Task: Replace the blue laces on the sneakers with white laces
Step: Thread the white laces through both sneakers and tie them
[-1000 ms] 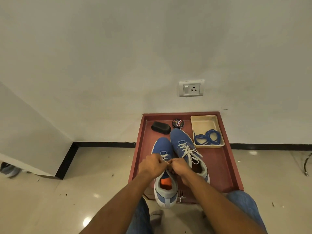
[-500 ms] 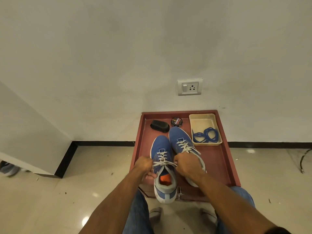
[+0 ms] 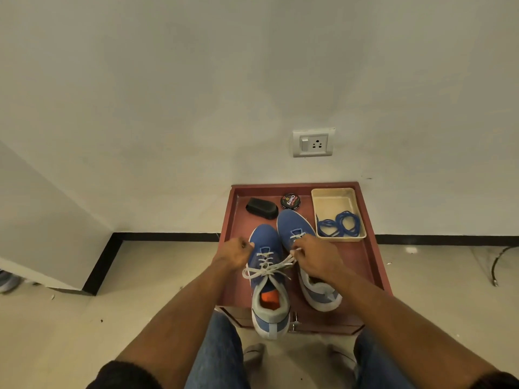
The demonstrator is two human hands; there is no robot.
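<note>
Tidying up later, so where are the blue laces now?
The blue laces lie coiled in the beige tray at the table's far right corner, beside the right sneaker.

Matt blue cloth on the sneakers (image 3: 266,242), with woven white laces (image 3: 268,269) between the left hand (image 3: 236,252) and right hand (image 3: 318,258). Smooth, dull red painted bench (image 3: 368,265) beneath. Beyond the right hand, cream plastic tray (image 3: 331,203) with corded blue laces (image 3: 341,224). Glossy polished floor (image 3: 140,290), matt wall (image 3: 196,94).
</note>
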